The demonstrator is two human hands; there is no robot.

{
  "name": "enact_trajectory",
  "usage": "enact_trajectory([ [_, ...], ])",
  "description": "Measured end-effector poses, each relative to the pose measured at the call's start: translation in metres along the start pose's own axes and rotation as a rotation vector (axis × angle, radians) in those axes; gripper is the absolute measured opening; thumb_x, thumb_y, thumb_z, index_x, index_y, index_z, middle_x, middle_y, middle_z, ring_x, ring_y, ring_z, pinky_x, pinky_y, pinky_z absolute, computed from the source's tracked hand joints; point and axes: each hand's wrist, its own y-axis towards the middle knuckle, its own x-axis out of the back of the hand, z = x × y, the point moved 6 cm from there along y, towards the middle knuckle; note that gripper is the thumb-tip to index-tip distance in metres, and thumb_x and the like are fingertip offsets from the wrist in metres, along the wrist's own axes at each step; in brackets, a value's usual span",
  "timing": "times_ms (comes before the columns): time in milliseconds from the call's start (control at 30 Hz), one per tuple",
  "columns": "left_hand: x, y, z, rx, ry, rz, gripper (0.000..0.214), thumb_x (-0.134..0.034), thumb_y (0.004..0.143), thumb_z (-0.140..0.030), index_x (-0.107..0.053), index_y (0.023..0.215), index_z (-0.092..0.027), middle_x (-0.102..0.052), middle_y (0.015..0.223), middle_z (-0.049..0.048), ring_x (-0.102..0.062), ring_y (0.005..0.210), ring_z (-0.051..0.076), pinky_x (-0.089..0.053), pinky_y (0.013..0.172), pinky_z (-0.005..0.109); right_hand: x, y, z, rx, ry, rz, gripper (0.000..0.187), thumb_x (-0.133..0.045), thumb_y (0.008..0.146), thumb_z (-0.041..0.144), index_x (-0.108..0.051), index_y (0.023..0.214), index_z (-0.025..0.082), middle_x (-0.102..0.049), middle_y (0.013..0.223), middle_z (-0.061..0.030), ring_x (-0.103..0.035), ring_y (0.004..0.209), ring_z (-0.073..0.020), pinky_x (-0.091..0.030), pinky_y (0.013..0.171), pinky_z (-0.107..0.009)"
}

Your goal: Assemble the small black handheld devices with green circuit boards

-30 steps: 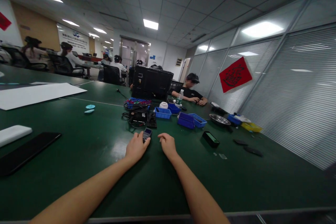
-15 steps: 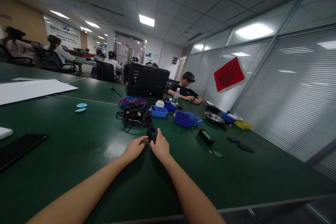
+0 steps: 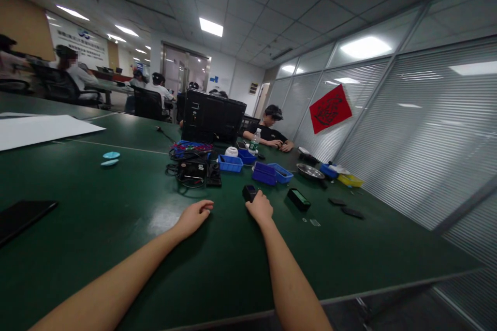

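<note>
Step in hand, I judge, is handling the small black device (image 3: 248, 193) w/ the R hand (image 3: 261, 208). R fingers are closed around its near part; if it touches the table (image 3: 221, 274), I cannot tell. Device is b/w the L hand (image 3: 195, 218) and the black box (image 3: 298, 199). L hand lies low, apart from it, fingers loosely bent, nothing seen inside. Next move prob. calls for firm R grip. Both forearms reach fwd.
</note>
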Motion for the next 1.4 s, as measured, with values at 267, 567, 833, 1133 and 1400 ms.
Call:
enact_trajectory([
  [267,-0.001,-0.001,0.0,-0.007,0.015,0.035,0.038,-0.042,0.073,-0.027,-0.055,0.106,-0.016,-0.064,0.104,0.0042,-0.058,0.096,0.016,-0.043,0.085,0.026,0.005,-0.002,0.001,-0.003,0.048,-0.017,0.059,-0.05,0.073,0.038,-0.035,0.122,0.01,-0.049,0.112,-0.0197,-0.05,0.1,-0.0292,-0.042,0.075,-0.039],
  [567,0.0,0.001,0.002,-0.017,0.011,-0.029,0.04,-0.044,0.071,-0.025,-0.053,0.109,-0.016,-0.064,0.102,0.0052,-0.06,0.086,0.016,-0.045,0.081,0.028,0.049,-0.013,0.005,0.13,0.521,-0.395,0.064,-0.045,0.075,0.042,-0.029,0.131,0.014,-0.047,0.115,-0.0148,-0.047,0.104,-0.0263,-0.041,0.081,-0.036],
  [833,0.012,-0.007,-0.014,-0.251,0.185,-0.229,0.071,-0.056,0.064,-0.019,-0.03,0.13,-0.026,-0.035,0.134,0.0047,-0.051,0.103,0.018,-0.041,0.09,0.032,-0.031,-0.027,0.055,0.236,1.231,0.625,0.023,-0.045,0.074,0.037,-0.05,0.077,0.015,-0.048,0.054,0.0025,-0.046,0.035,-0.0095,-0.036,0.031,-0.02],
  [1133,0.005,-0.011,-0.02,-0.216,0.24,-0.068,0.053,-0.06,0.064,-0.027,-0.046,0.115,-0.022,-0.056,0.11,0.005,-0.052,0.101,0.021,-0.04,0.088,0.032,-0.043,-0.02,0.05,0.271,0.94,0.561,0.04,-0.03,0.083,0.043,-0.055,0.078,0.012,-0.061,0.063,-0.0057,-0.055,0.044,-0.011,-0.038,0.036,-0.018],
  [1400,0.003,-0.008,-0.013,-0.102,0.31,-0.02,0.062,-0.061,0.064,-0.038,-0.043,0.121,-0.021,-0.056,0.11,0.0075,-0.051,0.101,0.023,-0.037,0.088,0.032,0.021,-0.004,0.019,0.269,0.541,-0.2,0.038,-0.029,0.084,0.037,-0.062,0.078,0.018,-0.064,0.077,-0.0027,-0.056,0.071,-0.0138,-0.04,0.064,-0.022],
])
